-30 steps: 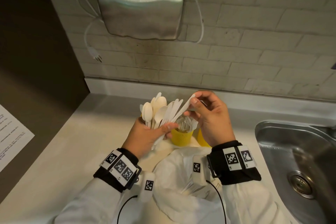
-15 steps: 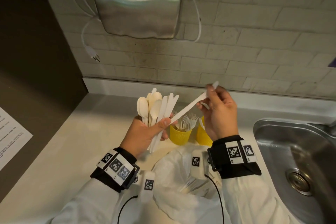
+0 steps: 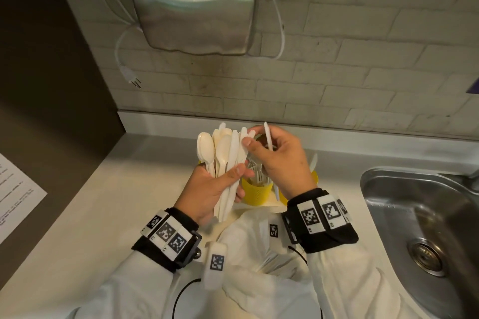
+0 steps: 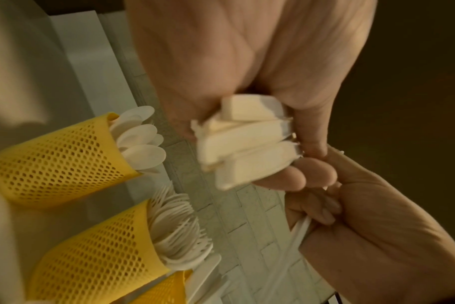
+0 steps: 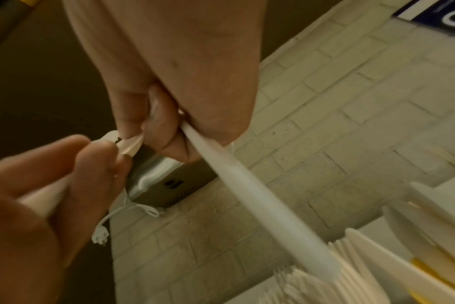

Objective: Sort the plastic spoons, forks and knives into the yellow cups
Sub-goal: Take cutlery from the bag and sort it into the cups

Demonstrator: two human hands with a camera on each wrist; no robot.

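My left hand (image 3: 207, 189) grips a fanned bunch of white plastic spoons and knives (image 3: 223, 153) by the handles, heads up. My right hand (image 3: 259, 150) holds a single white knife (image 3: 268, 137) nearly upright against its palm. Its thumb and forefinger pinch the tip of another knife (image 5: 129, 146) in the bunch. Below the hands stand yellow mesh cups: one with spoons (image 4: 57, 162), one full of forks (image 3: 256, 193), and a third (image 3: 314, 176) mostly hidden behind my right hand. The held knife (image 5: 260, 197) slants down over the forks.
A white plastic bag (image 3: 259, 254) with more cutlery lies on the counter (image 3: 103, 215) in front of the cups. A steel sink (image 3: 414, 215) is at the right. A hand dryer (image 3: 191, 5) with a dangling plug (image 3: 134, 83) hangs on the tiled wall. A paper sheet (image 3: 13, 189) lies left.
My right hand drew one knife out of the bunch to the right, swung it upright, then came back to pinch another piece. The left hand kept its hold.
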